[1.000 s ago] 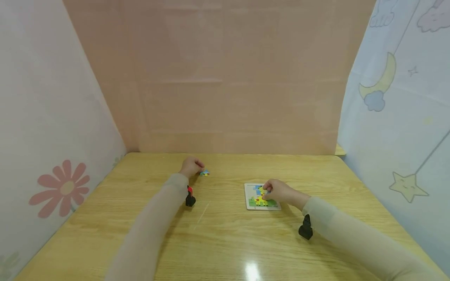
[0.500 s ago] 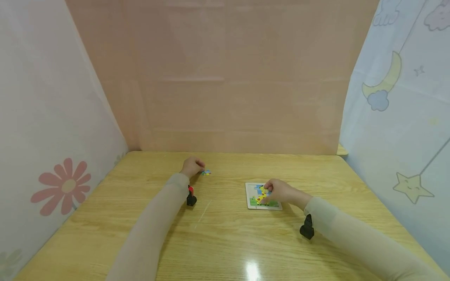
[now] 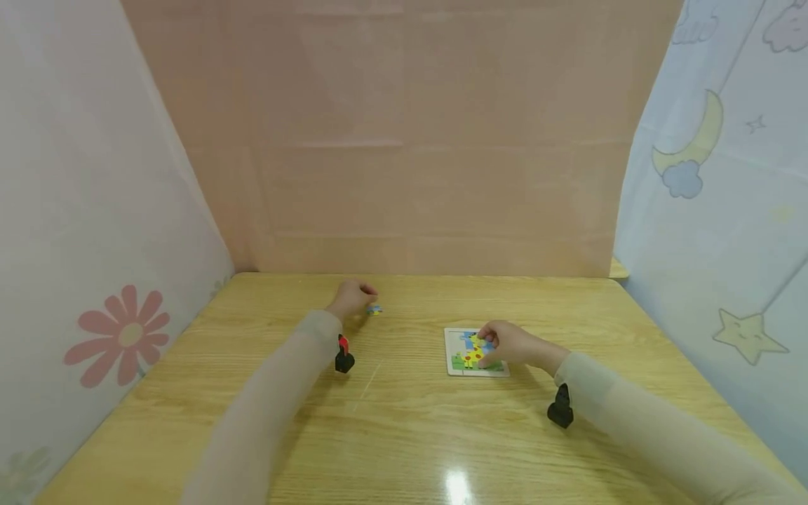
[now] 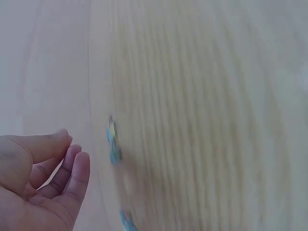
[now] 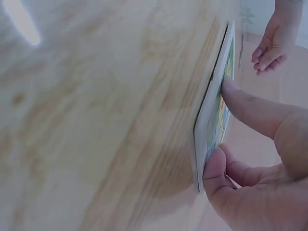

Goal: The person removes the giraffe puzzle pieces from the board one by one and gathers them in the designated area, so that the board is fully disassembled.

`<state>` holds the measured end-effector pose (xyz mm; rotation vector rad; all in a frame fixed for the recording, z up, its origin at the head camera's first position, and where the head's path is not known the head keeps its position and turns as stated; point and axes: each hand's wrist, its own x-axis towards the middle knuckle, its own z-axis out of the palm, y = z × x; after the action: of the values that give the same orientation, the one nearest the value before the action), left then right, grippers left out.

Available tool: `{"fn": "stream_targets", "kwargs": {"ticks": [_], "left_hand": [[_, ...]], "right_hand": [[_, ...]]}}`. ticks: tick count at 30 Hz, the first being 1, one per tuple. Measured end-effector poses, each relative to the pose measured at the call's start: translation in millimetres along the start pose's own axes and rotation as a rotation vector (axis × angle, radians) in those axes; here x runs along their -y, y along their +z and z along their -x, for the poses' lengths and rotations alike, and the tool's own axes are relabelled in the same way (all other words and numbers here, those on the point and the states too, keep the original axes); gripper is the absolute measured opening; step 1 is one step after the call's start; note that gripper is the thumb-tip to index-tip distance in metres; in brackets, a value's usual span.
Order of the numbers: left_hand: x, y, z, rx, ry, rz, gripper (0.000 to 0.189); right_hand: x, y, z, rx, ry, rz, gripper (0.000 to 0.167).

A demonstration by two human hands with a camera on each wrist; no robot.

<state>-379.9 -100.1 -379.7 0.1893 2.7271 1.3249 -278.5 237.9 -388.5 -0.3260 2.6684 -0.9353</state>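
Note:
My left hand (image 3: 353, 299) hovers just above a small blue-and-yellow jigsaw piece (image 3: 375, 310) at the far left of the table. In the left wrist view its thumb and fingertips are drawn close together, and no object shows between them. Two jigsaw pieces (image 4: 113, 144) lie on the wood beside that hand, blurred and seen edge-on. My right hand (image 3: 513, 345) rests on the giraffe jigsaw puzzle (image 3: 470, 359) in its white-edged tray. In the right wrist view the thumb (image 5: 240, 103) and fingers touch the puzzle's face well apart. Part of the picture is hidden under this hand.
The wooden table (image 3: 404, 421) reaches back to a plain pinkish-brown backdrop (image 3: 404, 140). Patterned cloth walls (image 3: 126, 210) stand on both sides. A black wrist mount (image 3: 560, 407) hangs below the right sleeve, and another (image 3: 344, 356) below the left.
My left hand has risen slightly and shifted right, off the jigsaw piece it was touching. On the puzzle, my right thumb has slid right, uncovering more of the giraffe. The head view has shifted slightly.

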Motion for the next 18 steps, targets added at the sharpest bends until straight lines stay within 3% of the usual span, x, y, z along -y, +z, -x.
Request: {"fn": "stream_targets", "kwargs": {"ticks": [7, 14, 18], "left_hand": [[-25.6, 28.3, 17.7, 0.147, 0.107, 0.007, 0.02], [-56.0, 66.4, 36.0, 0.321, 0.222, -0.025, 0.016], [-62.4, 87.7, 44.8, 0.428, 0.238, -0.046, 0.014]], "right_hand": [[-3.9, 0.0, 0.6, -0.005, -0.014, 0.031, 0.057], [-6.5, -4.6, 3.0, -0.035, -0.022, -0.001, 0.056], [-11.1, -2.9, 1.7, -0.034, -0.011, -0.039, 0.056]]}}
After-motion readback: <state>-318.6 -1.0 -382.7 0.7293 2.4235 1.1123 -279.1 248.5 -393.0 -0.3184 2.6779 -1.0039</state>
